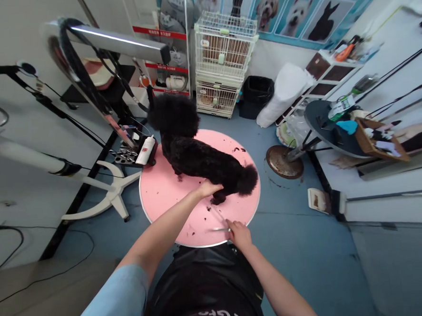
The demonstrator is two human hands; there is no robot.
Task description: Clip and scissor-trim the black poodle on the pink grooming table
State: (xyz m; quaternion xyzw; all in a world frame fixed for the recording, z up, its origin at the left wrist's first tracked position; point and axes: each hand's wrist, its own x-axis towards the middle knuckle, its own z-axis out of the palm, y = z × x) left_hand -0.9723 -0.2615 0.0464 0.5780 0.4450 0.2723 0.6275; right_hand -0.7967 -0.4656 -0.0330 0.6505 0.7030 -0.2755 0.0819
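A black, curly-coated dog point(204, 157) stands on a round pink grooming table point(163, 199), its fluffy head at the upper left and its rounded tail at the right. My left hand point(211, 188) is closed on the dog near the top of a hind leg; some of its fingers are hard to make out against the fur. Close to the table's near edge, my right hand point(240, 233) holds a pair of scissors point(220, 229) with the blades spread apart. The blades point left, below the hind leg and apart from the fur. Small dark hair clippings lie on the pink top.
A grooming arm point(118, 43) reaches over the table's left side. At the table's left edge, a tool tray point(120, 159) carries several scissors and a white bottle point(145, 150). Behind stand wire cages point(222, 47) and a black bin point(257, 91); a dark round stand point(323, 117) is at right.
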